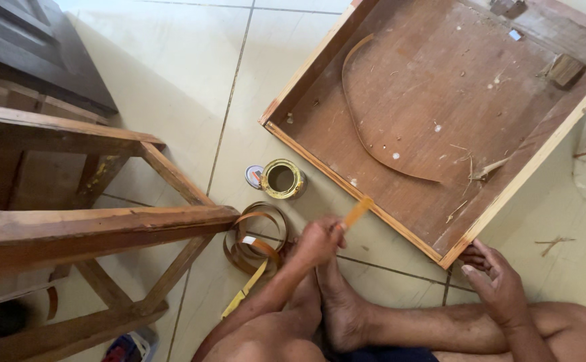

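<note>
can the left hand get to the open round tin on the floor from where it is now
Probably yes. The left hand, gripping a thin orange strip, sits close to the open round yellow tin, with only bare tiled floor between them. The coiled brown edging band lies off to the side.

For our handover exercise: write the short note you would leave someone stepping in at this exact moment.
Left hand: grips a flat orange stick, its tip at the near edge of the shallow wooden tray.
Right hand: steadies the tray's near corner.
Open round brass-coloured tin and its lid stand on the tiled floor, beside a coil of brown edge strip.
A loose strip lies inside the tray.
No strip on the near edge yet.
</note>
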